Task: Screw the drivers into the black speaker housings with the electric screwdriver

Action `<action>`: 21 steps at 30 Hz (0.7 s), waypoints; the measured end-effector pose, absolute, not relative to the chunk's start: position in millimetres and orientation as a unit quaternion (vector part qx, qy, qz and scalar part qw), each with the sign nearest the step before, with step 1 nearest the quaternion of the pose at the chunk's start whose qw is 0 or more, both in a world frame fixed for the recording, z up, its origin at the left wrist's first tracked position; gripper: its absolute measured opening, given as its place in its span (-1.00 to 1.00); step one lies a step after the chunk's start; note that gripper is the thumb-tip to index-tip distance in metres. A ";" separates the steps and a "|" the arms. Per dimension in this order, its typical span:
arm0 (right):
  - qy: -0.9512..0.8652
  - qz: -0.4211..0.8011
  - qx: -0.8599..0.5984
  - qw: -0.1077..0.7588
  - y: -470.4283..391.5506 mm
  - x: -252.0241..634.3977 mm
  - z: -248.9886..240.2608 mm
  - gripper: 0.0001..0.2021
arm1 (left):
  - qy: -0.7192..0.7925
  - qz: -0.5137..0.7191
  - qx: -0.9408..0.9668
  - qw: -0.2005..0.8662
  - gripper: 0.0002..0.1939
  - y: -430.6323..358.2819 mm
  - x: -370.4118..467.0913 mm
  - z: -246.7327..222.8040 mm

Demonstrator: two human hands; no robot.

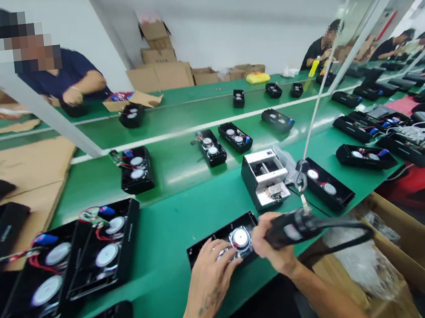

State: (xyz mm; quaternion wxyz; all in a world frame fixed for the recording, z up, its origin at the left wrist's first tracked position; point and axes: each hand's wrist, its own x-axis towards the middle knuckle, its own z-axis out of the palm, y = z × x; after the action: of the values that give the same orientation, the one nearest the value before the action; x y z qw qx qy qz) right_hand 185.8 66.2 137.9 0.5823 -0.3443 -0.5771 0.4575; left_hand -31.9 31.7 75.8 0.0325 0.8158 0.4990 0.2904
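Observation:
In front of me on the green bench lies a black speaker housing, open side up, with a round white-centred speaker driver showing in it. My left hand lies across the housing, fingers spread over its middle and partly covering a second driver. Wrapped in my right hand is a black electric screwdriver, held nearly level at the housing's right end. A hook and cord hang it from above; its tip is hidden behind my hand.
A metal-topped black fixture box stands behind the housing. Open housings with drivers and wires crowd the left, and others sit on the green belt. Cardboard boxes with plastic bags are at right. Co-workers sit across.

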 end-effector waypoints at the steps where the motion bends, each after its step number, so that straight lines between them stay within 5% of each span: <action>1: -0.545 0.449 -0.338 0.622 70.8 193.1 139.6 -0.75 | 0.520 0.288 0.803 0.044 -0.74 38.4 -45.5 76.3; 4: -0.449 0.416 -0.390 0.688 90.7 224.1 134.9 -0.69 | 0.602 0.240 0.744 0.163 -0.55 58.4 -83.8 73.6; 7: -0.465 0.334 -0.539 0.618 109.3 258.7 111.9 -0.53 | 0.635 0.192 0.701 0.263 -0.70 76.2 -106.8 66.9; 10: -0.518 0.174 -0.623 0.560 109.7 284.1 72.2 -0.28 | 0.688 0.192 0.657 0.240 -0.71 102.7 -124.6 63.9; 13: -0.538 0.080 -0.617 0.569 90.6 291.2 25.7 -0.40 | 0.767 0.194 0.581 0.191 -0.69 152.1 -149.8 69.2; 21: -0.485 0.170 -0.589 0.624 60.0 238.0 -40.7 -0.70 | 0.809 0.226 0.540 0.050 -0.53 319.2 -156.1 101.7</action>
State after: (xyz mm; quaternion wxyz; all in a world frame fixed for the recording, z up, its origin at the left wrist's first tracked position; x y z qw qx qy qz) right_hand 238.0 60.0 -40.7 0.6236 -0.5894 -0.4846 0.1700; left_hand -156.1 319.2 101.7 0.0497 0.5400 0.8094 0.2256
